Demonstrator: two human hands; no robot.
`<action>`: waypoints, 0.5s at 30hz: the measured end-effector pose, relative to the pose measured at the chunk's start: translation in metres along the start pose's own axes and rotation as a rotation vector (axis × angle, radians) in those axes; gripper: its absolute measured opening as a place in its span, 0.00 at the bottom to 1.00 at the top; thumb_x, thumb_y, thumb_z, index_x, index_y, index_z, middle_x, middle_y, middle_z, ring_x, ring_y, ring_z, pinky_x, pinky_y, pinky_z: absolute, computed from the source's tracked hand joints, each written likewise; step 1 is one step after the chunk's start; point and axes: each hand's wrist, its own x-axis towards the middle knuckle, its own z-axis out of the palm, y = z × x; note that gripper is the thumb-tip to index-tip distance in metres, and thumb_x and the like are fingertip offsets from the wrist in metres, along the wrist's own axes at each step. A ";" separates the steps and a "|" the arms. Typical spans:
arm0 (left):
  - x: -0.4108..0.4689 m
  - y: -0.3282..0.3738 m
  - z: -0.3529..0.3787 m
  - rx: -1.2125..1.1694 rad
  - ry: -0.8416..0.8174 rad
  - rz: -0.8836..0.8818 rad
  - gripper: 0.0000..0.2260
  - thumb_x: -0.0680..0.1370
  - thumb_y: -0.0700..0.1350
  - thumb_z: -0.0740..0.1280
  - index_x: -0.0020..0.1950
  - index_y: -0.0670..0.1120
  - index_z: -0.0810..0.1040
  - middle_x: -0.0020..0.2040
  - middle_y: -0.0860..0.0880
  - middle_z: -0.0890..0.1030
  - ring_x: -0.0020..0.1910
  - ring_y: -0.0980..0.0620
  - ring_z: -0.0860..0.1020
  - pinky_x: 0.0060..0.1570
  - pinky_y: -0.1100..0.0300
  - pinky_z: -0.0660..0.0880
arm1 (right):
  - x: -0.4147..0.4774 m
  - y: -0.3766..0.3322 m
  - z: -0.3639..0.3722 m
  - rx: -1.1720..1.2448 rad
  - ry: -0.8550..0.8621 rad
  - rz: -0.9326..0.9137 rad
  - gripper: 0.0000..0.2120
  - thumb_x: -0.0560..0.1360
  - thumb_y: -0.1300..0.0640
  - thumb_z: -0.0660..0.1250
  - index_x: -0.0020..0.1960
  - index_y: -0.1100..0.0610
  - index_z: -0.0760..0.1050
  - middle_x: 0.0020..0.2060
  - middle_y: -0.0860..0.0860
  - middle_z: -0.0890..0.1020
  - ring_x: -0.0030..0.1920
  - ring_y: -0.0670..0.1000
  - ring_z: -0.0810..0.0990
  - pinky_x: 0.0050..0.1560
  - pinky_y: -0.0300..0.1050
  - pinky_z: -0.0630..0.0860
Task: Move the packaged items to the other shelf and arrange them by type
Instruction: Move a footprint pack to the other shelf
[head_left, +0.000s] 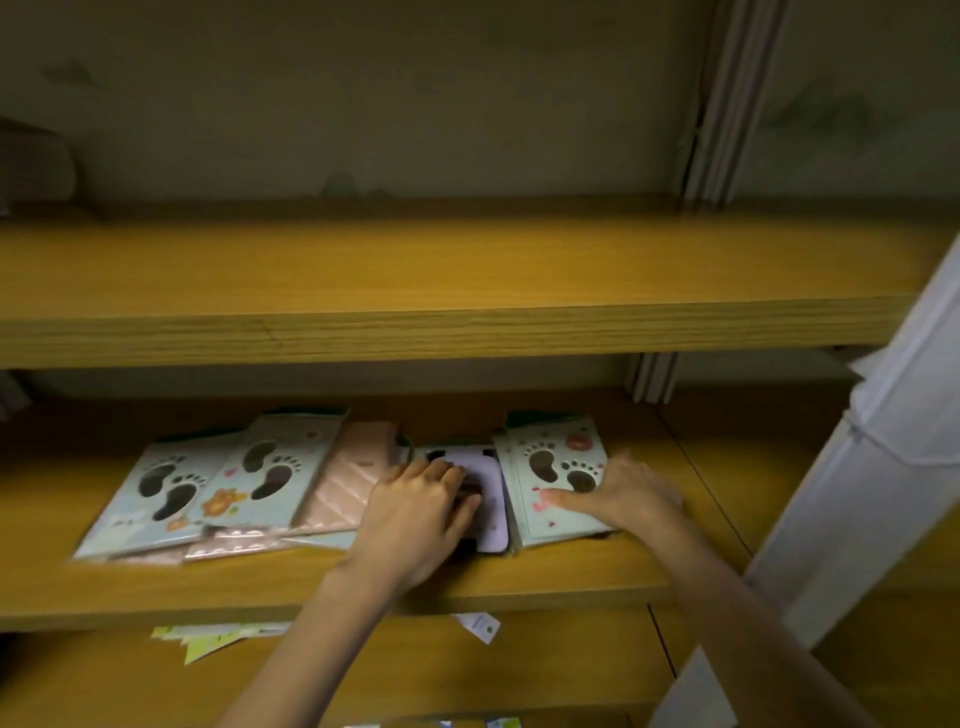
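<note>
Sorting is in hand on the middle shelf (363, 587). The left hand (415, 512) is laid on the lilac packet (491, 499), fingers (449, 475) curled over it (a closed grip cannot be confirmed). The right hand (631, 496) is pressed flat, open, on the right paw-print packet (556, 467). Further paw-print packets (208, 483) and pink packets (348, 483) lie just left. Next, a firm pinch on one type is required.

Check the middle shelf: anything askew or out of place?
Yes. The footprint packs on the left lie fanned and overlapping with pink packs mixed in, not sorted. A paper slip pokes out below the shelf edge. Left hand covers the purple pack.
</note>
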 end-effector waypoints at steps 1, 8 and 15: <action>0.000 -0.001 0.000 -0.002 -0.014 0.018 0.21 0.78 0.57 0.49 0.61 0.49 0.74 0.59 0.49 0.79 0.57 0.48 0.76 0.54 0.54 0.71 | -0.002 -0.002 -0.002 -0.001 0.040 0.017 0.50 0.61 0.25 0.64 0.70 0.59 0.61 0.64 0.56 0.72 0.61 0.56 0.74 0.48 0.45 0.71; 0.000 -0.007 -0.003 -0.025 -0.005 0.094 0.18 0.80 0.56 0.52 0.65 0.50 0.69 0.63 0.50 0.74 0.62 0.50 0.71 0.56 0.57 0.68 | -0.018 0.003 -0.009 0.409 0.092 0.037 0.22 0.79 0.47 0.58 0.67 0.59 0.63 0.61 0.57 0.73 0.56 0.55 0.75 0.51 0.48 0.72; 0.002 0.010 -0.004 -0.075 0.039 0.189 0.18 0.79 0.56 0.56 0.64 0.49 0.72 0.60 0.49 0.77 0.59 0.48 0.74 0.57 0.54 0.69 | -0.081 0.045 -0.011 0.883 0.056 -0.006 0.13 0.80 0.50 0.57 0.59 0.57 0.68 0.46 0.51 0.80 0.45 0.49 0.81 0.45 0.45 0.79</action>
